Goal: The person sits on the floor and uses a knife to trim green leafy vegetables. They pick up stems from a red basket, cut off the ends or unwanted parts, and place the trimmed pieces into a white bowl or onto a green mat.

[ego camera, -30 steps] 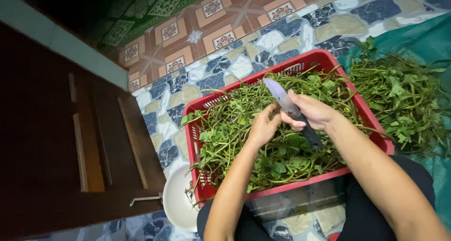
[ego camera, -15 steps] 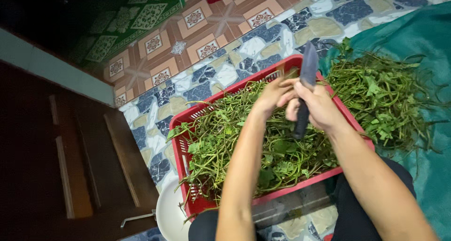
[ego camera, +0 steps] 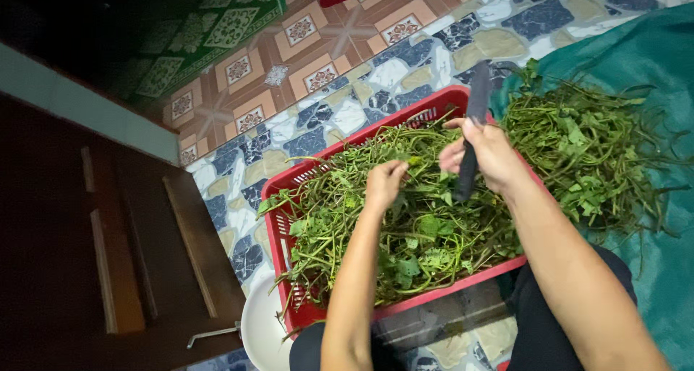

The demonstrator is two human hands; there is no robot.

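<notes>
The basket (ego camera: 278, 233) stood on the floor (ego camera: 405, 67) in front of the person, and stems with leaves (ego camera: 405, 233) lay in it. Right of the basket, more greens (ego camera: 593, 154) lay in a heap on a sheet (ego camera: 650, 60). Both hands were above the basket: the left hand (ego camera: 385, 183) on the stems, the right hand (ego camera: 488, 158) beside it, around a knife (ego camera: 473, 118). At the basket's near left corner lay a round thing, perhaps a bowl (ego camera: 260, 331). Left of all this stood a wooden door (ego camera: 108, 248).
</notes>
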